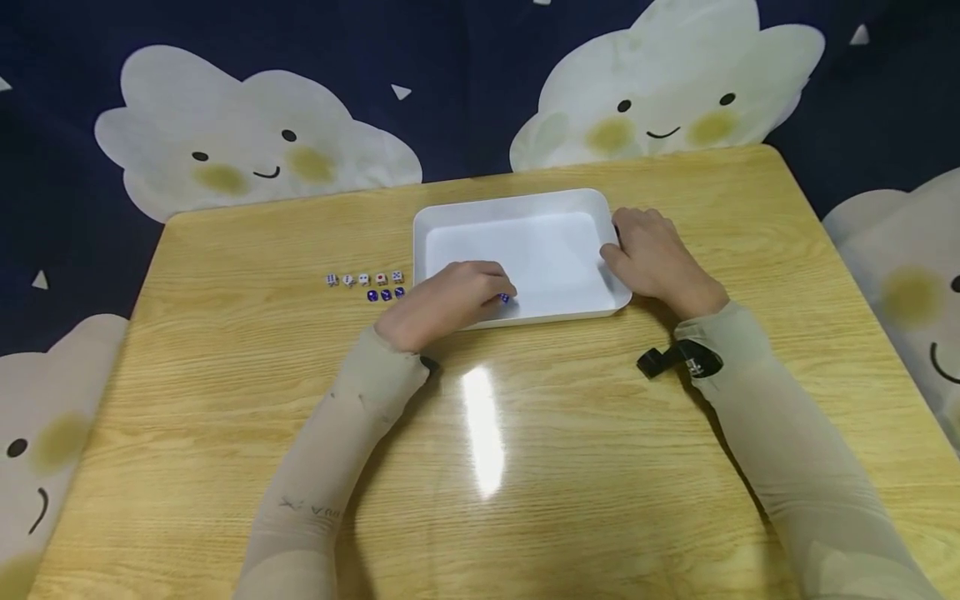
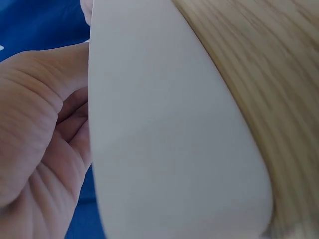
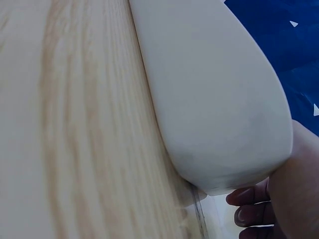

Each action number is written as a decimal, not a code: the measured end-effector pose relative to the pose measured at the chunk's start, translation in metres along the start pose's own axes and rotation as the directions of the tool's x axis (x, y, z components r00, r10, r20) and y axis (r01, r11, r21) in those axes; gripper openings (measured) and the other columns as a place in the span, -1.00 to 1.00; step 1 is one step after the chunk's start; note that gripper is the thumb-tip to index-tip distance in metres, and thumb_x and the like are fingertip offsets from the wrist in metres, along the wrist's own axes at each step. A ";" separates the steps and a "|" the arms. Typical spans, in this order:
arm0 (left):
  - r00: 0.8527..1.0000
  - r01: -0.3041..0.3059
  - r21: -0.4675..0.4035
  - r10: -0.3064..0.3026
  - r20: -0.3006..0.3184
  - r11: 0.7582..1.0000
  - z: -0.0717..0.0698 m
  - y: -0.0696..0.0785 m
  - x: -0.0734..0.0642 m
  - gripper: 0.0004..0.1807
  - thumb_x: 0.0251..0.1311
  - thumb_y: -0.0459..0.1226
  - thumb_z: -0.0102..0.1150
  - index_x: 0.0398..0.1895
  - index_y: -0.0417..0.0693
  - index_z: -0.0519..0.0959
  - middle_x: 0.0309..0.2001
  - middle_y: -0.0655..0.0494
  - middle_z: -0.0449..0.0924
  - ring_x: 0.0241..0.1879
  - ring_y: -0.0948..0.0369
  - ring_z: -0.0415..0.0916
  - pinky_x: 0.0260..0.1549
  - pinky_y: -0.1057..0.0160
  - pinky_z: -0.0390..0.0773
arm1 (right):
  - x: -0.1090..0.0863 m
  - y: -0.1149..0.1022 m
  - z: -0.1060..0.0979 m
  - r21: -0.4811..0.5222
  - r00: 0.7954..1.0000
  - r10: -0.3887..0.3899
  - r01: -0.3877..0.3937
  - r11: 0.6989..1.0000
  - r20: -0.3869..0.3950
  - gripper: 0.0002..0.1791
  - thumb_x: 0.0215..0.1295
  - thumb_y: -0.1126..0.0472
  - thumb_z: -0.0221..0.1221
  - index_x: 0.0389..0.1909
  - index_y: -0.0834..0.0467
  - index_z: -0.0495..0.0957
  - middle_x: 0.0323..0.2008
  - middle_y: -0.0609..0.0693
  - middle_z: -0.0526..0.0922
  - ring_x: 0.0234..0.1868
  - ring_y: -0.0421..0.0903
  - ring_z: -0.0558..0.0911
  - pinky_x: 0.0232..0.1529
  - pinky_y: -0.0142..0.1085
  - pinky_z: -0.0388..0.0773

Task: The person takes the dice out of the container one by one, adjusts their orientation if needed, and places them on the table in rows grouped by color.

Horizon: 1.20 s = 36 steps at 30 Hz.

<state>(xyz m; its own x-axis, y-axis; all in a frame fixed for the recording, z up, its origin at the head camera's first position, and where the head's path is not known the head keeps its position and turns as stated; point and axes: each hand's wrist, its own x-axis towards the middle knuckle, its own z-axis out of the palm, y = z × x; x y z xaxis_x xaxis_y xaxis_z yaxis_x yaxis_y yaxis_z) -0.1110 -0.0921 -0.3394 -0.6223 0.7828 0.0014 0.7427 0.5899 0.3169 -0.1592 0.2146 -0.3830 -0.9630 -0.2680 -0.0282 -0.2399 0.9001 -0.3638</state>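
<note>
A white rectangular tray (image 1: 517,317) lies on the table. My left hand (image 1: 457,298) reaches over its near wall with bent fingers, and a blue die (image 1: 504,297) shows right at the fingertips, low in the tray. In the left wrist view the tray wall (image 2: 164,119) hides those fingertips. My right hand (image 1: 656,254) grips the tray's right end, thumb over the rim and fingers along the outside. Left of the tray, several white dice (image 1: 363,279) form a row, with three blue dice (image 1: 386,295) lined up just in front of them.
The wooden table (image 1: 570,467) extends widely around the tray. Behind it hangs a dark blue cloth with white clouds (image 1: 675,83). A black wrist strap with a small camera (image 1: 651,362) sticks out from the right sleeve over the table.
</note>
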 end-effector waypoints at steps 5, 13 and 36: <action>1.000 0.014 -0.012 -0.015 -0.016 1.000 -0.002 -0.002 -0.010 -0.80 0.48 -0.35 0.14 -0.03 -0.08 0.74 -0.02 0.06 0.74 0.03 0.18 0.69 0.14 0.26 0.66 | 0.000 -0.001 0.000 0.001 1.000 0.005 -0.005 1.000 0.000 -0.62 0.46 0.09 -0.12 -0.07 0.35 0.46 -0.22 0.27 0.53 -0.12 0.24 0.43 -0.09 0.06 0.35; 0.997 0.069 -0.042 -0.070 -0.035 0.997 -0.007 -0.007 -0.027 -0.79 0.46 -0.35 0.16 0.03 -0.08 0.73 0.02 0.05 0.73 0.07 0.17 0.69 0.13 0.24 0.67 | 0.000 -0.003 0.001 0.002 1.000 -0.006 0.006 1.000 -0.009 -0.65 0.47 0.10 -0.12 -0.14 0.32 0.45 -0.27 0.25 0.51 -0.18 0.22 0.41 -0.16 0.00 0.31; 0.987 0.134 -0.062 -0.139 -0.080 0.989 -0.011 -0.016 -0.055 -0.76 0.43 -0.34 0.21 0.07 -0.16 0.72 0.06 0.00 0.74 0.10 0.12 0.69 0.16 0.15 0.68 | 0.000 0.000 0.000 0.029 1.000 -0.022 0.022 0.999 -0.013 -0.66 0.48 0.09 -0.14 -0.17 0.31 0.43 -0.28 0.26 0.49 -0.15 0.25 0.42 -0.13 0.05 0.30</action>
<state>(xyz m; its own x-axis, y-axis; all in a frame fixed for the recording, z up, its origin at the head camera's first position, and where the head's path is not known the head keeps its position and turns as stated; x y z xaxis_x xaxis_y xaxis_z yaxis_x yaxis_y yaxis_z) -0.0916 -0.1465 -0.3343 -0.7373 0.6748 0.0328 0.6354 0.6762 0.3728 -0.1597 0.2147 -0.3833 -0.9590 -0.2833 -0.0084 -0.2576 0.8835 -0.3913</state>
